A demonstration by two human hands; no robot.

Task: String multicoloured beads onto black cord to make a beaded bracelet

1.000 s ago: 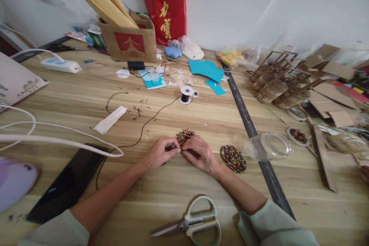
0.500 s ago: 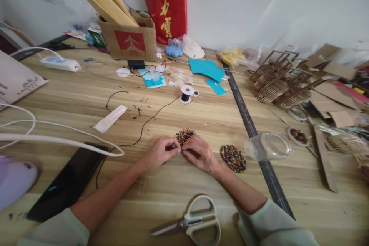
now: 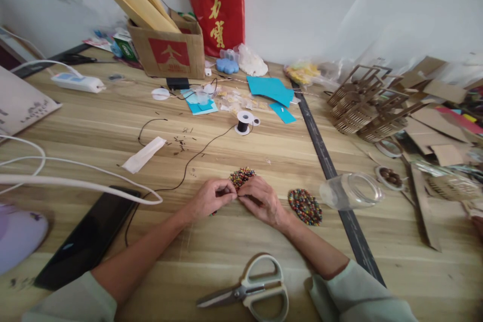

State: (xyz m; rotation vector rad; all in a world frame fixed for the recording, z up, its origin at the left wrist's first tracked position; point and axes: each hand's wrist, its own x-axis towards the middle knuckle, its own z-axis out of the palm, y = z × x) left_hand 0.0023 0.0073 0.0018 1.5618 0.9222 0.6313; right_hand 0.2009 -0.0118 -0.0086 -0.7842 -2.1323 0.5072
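My left hand (image 3: 212, 198) and my right hand (image 3: 262, 200) meet over the table, thumbs and forefingers pinched together. Between the fingertips is a tiny dark bit of black cord, mostly hidden by the fingers. Just behind the hands lies a heap of multicoloured beads (image 3: 241, 177) on a strand, partly covered by them. A second coiled bead strand (image 3: 305, 207) rests to the right of my right wrist. From a white spool (image 3: 243, 124) a length of black cord (image 3: 187, 171) runs down to the left and passes beneath my left forearm.
Scissors (image 3: 249, 289) lie nearest me, a clear plastic jar (image 3: 352, 191) on its side at right. A black phone (image 3: 88, 236) and white cable (image 3: 94, 183) are at left. Behind stand a cardboard box (image 3: 166, 55) and a red bag (image 3: 219, 5); small baskets (image 3: 362, 105) crowd the right.
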